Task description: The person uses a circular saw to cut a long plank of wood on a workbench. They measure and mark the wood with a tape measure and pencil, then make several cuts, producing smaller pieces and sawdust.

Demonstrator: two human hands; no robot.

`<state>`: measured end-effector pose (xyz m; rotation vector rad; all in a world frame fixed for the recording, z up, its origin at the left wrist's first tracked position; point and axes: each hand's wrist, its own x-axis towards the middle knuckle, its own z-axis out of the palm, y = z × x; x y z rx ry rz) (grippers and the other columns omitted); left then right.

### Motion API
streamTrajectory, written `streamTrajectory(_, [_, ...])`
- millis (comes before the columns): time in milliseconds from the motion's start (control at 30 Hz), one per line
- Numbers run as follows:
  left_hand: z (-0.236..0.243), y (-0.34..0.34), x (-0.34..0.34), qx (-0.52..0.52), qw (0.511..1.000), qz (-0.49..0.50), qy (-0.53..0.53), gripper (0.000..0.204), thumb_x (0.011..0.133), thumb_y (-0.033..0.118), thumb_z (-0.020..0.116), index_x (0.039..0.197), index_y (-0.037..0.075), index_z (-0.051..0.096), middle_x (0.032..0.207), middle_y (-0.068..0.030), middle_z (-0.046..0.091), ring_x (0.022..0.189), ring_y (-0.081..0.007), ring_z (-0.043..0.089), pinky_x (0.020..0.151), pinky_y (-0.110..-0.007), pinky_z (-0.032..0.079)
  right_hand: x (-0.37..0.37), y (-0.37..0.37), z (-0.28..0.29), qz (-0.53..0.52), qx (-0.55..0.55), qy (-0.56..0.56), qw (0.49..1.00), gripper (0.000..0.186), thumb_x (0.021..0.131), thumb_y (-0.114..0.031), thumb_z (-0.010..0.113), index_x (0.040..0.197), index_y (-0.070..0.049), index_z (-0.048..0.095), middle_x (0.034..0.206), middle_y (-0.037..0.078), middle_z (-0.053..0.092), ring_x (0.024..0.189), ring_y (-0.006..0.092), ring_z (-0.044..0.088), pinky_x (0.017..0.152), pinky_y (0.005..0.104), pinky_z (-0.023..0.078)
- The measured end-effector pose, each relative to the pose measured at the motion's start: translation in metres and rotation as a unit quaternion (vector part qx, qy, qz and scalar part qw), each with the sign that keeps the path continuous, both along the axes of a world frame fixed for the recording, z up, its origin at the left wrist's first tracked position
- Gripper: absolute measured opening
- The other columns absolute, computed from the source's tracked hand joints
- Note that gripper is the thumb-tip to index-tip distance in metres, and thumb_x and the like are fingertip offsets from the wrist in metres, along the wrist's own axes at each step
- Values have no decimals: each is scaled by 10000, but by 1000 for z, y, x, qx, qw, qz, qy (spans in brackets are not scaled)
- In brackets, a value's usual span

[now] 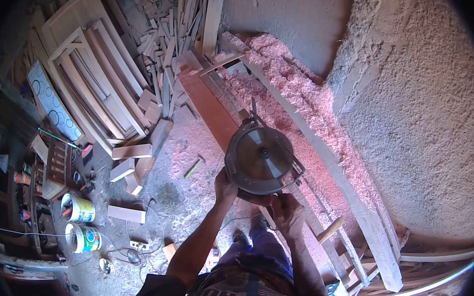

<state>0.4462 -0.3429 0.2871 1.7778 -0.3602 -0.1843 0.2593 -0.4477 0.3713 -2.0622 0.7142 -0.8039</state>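
Note:
A circular saw [245, 179] is held in front of me, with its round metal blade [259, 150] facing up toward the camera. My left hand [226, 187] is wrapped round the saw's left lower edge; its fingertips are hidden beneath the body. At the lower right edge of the saw, my right hand [287, 212] has its fingers bunched together. Whether they grip the saw or some small part on it cannot be made out. Beneath and beyond the saw lies a long reddish-brown board [209, 107] on the workbench.
Pink wood shavings [288, 68] heap along a long timber beam [326, 149]. A hammer [193, 168] lies on the floor to the left, near wood blocks [132, 151]. Further left stand two buckets [82, 238], a power strip [139, 245] with cables, and leaning wooden frames [95, 75].

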Motion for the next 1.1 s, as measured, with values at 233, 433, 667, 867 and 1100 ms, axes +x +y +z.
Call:
streamTrajectory(233, [5, -4, -6, 16, 1000, -9, 9, 340, 957, 303, 688, 1162, 32, 686, 1061, -164, 765, 994, -258, 728, 839, -397, 541, -3, -15, -32, -75, 10, -49, 996, 1232, 740, -440, 924, 1593, 36, 173, 1592, 327, 272, 1474, 449, 329, 1173, 523, 349])
streamTrajectory(433, [-9, -3, -1, -14, 1000, -6, 18, 348, 951, 303, 695, 1171, 34, 675, 1035, -181, 762, 978, -273, 733, 818, -411, 543, 13, -19, -33, -18, 33, -29, 999, 1479, 613, -537, 966, 1613, 50, 48, 1588, 340, 229, 1503, 471, 247, 1222, 531, 279])
streamTrajectory(667, [-17, -3, 0, -16, 1000, 2, -5, 332, 947, 296, 693, 1157, 39, 672, 1008, -216, 752, 973, -348, 746, 793, -436, 546, 11, -28, -19, 30, 54, -24, 998, 1240, 801, -593, 802, 1612, 28, 97, 1597, 272, 228, 1451, 475, 301, 1167, 581, 339])
streamTrajectory(867, [-1, -5, -6, 35, 999, 11, -37, 298, 954, 274, 674, 1151, 51, 675, 988, -230, 751, 957, -391, 746, 783, -444, 544, 14, -26, -32, -40, 29, -41, 998, 1229, 659, -422, 961, 1547, 26, 238, 1444, 244, 390, 1348, 403, 430, 1141, 521, 384])
streamTrajectory(1100, [8, -8, -11, 21, 999, 40, -10, 288, 956, 260, 668, 1146, 44, 682, 982, -219, 753, 957, -382, 746, 786, -444, 539, 26, 6, -2, 3, 314, -241, 918, 788, 748, -199, 949, 1338, -4, 463, 1236, 123, 559, 1120, 231, 572, 963, 415, 519])
